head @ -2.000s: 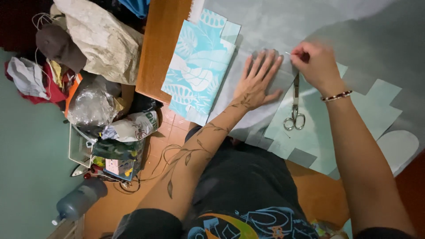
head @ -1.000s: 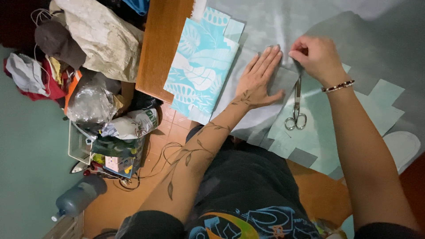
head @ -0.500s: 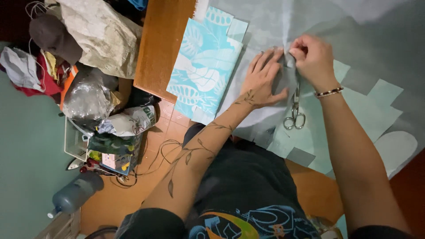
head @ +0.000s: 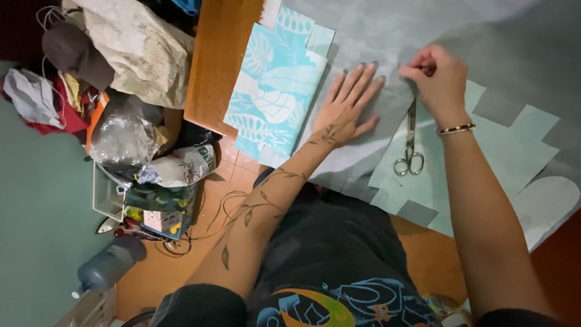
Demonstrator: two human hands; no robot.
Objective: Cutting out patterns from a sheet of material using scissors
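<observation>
At the far left of the frame a heap of bags and clothes [head: 121, 91] sits beside the wooden bench [head: 221, 54]. Right of it lies a leaf-printed blue sheet [head: 272, 91]. At centre the left hand [head: 345, 106] lies open and flat, fingers spread, seemingly pinning the grey fabric [head: 375, 30] smooth. The right hand [head: 439, 79], upper right, is curled, fingertips pinching the fabric's edge. Scissors [head: 410, 145] rest just below it, shut, on pale green cut paper [head: 514, 151].

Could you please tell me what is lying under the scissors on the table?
The scissors lie on a pale mint cut-out paper shape, which overlaps grey fabric. Whatever is beneath those sheets is covered.
</observation>
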